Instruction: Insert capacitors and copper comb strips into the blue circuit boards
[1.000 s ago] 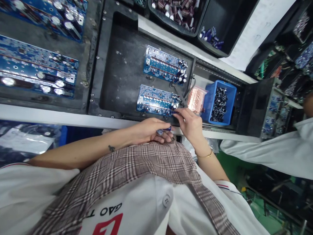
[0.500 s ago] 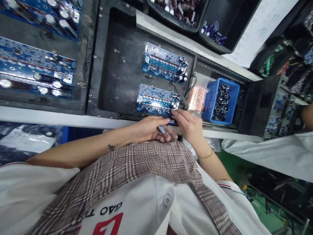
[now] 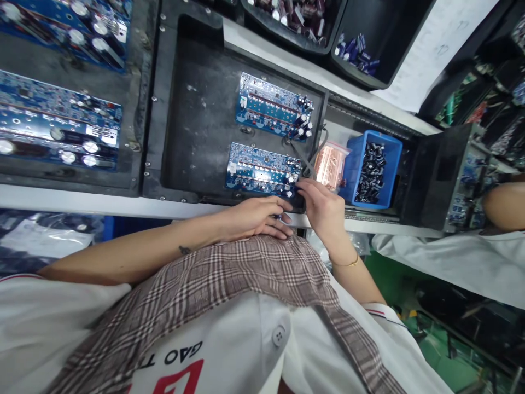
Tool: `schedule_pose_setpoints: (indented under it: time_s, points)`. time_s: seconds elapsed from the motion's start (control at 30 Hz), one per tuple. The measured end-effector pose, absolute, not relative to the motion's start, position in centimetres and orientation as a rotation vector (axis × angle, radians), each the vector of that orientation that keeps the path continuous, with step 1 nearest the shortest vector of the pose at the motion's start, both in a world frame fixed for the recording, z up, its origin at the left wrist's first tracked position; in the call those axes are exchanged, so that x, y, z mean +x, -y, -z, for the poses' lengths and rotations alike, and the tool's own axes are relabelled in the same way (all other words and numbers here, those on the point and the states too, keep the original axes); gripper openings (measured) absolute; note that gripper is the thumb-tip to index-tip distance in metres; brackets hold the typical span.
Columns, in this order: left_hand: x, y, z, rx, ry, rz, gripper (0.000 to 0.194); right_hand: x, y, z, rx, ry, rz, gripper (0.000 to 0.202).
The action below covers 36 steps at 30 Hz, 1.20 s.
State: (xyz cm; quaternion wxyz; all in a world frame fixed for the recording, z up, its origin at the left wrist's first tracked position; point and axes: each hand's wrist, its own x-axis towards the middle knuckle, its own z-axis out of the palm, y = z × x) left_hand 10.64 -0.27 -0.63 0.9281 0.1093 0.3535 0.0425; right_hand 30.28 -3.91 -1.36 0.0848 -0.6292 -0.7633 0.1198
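Note:
The lower blue circuit board [image 3: 262, 174] lies in the black tray [image 3: 192, 126], with a few upright capacitors [image 3: 290, 179] at its right end. My right hand [image 3: 325, 210] is at that corner, thumb and fingertips pinched together by the board's edge; what they hold is hidden. My left hand [image 3: 266, 218] rests palm-inward just below the board, against the plaid apron [image 3: 229, 268]. Its fingers curl around capacitors, of which only a small bluish part shows between them. A second blue circuit board [image 3: 273, 106] lies above the first, with several capacitors at its right end.
Right of the boards are a bag of copper-coloured parts [image 3: 330, 166] and a blue bin [image 3: 351, 175] of black capacitors. Black bins [image 3: 388, 82] with purple and brown capacitors stand behind. Populated boards [image 3: 61, 115] lie at left. Another person's arm [image 3: 504, 205] shows at far right.
My right hand has shifted slightly right, uncovering a capacitor at the board's lower right corner. My left fingers have closed over the capacitors that lay visible in the palm.

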Motion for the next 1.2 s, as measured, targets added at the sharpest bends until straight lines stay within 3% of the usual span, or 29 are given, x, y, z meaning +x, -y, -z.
schedule_pose_setpoints:
  time_s: [0.33,0.67,0.83,0.93,1.03,1.2]
  points:
    - [10.4,0.6,0.4,0.278,-0.828,-0.114,0.005,30.0,3.5,0.6,-1.907,2.351,-0.315,0.023]
    - [10.4,0.1,0.5,0.199,-0.876,-0.143,0.027,31.0,4.6,2.4,-1.634,2.452,-0.197,0.029]
    - [10.5,-1.8,-0.7,0.36,-0.889,-0.153,0.024,31.6,3.8,2.5,-1.366,2.555,-0.271,0.034]
    - [10.9,-2.5,-1.4,0.484,-0.869,-0.199,0.024,30.7,3.4,1.1,-1.418,2.339,-0.395,0.031]
    - [11.9,-3.1,-2.2,0.719,-0.792,-0.202,0.035,29.5,3.2,-1.0,-1.554,1.926,-0.507,0.033]
    - [14.9,-13.0,-3.1,1.494,-0.878,-0.321,0.043,29.8,2.8,-2.1,-1.675,1.406,-0.296,0.017]
